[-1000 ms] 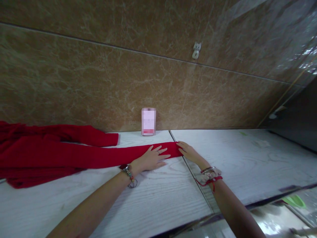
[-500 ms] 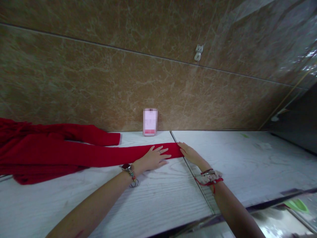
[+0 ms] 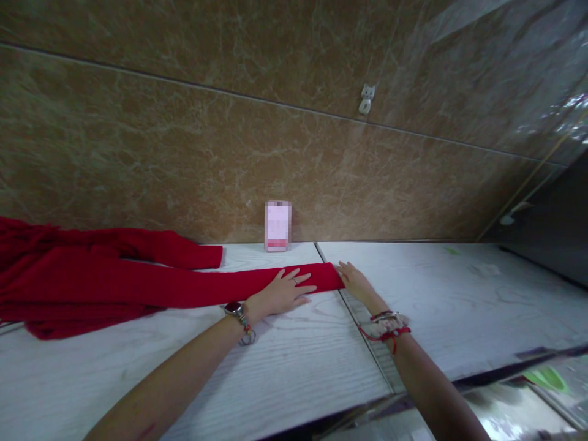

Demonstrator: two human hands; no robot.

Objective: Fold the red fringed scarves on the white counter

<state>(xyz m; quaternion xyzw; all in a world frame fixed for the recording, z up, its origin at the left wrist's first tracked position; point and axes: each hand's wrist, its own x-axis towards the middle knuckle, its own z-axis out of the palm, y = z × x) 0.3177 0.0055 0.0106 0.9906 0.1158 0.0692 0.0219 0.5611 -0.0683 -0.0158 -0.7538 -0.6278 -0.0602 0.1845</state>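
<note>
A red long-sleeved garment (image 3: 92,285) lies spread on a white wood-grain table (image 3: 285,373), its body at the left and one sleeve stretched out to the right. My left hand (image 3: 282,291) rests flat on that sleeve near its cuff, fingers spread. At the cuff's end my right hand (image 3: 353,280) touches the sleeve's tip, fingers extended along the table. A second sleeve (image 3: 179,251) lies behind the first, closer to the wall. Both wrists wear bracelets.
A small pink box (image 3: 278,225) stands against the brown marble wall (image 3: 184,153). A white hook (image 3: 365,98) hangs on the wall above. A seam (image 3: 358,324) divides the two table panels. A green object (image 3: 544,378) lies below the table's front edge at right.
My right hand has slid a little to the right along the cuff end. The left hand and the garment have stayed almost in place.
</note>
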